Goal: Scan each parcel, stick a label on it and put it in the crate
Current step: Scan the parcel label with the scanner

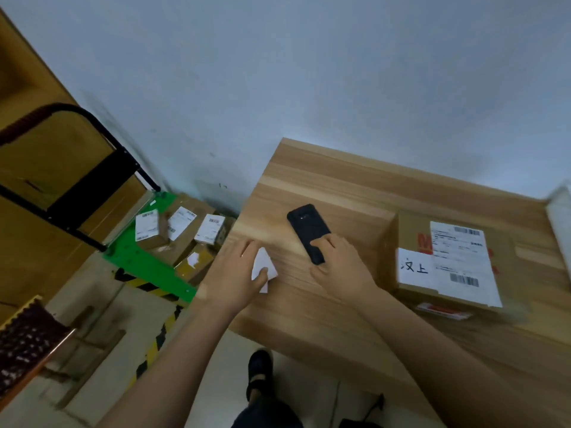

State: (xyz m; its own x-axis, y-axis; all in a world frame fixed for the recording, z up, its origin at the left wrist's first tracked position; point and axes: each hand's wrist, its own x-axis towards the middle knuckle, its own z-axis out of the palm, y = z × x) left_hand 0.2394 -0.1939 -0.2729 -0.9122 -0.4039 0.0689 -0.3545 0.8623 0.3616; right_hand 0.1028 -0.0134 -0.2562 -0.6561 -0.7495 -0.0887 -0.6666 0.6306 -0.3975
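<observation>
Tabletop [340,186] carries the parcel [448,261] on its right side, just right of the right hand [343,267], whose fingers curl round the near end of the black scanner [306,225] lying with its long axis pointing away and leftward. Left hand [231,273], farther from the parcel, pinches a small white label [262,267] near the table's left edge.

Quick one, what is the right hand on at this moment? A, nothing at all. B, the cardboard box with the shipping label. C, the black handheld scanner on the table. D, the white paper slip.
C: the right hand grips the near end of the black scanner, which lies on the wooden table, while the left hand pinches the white slip.
</observation>
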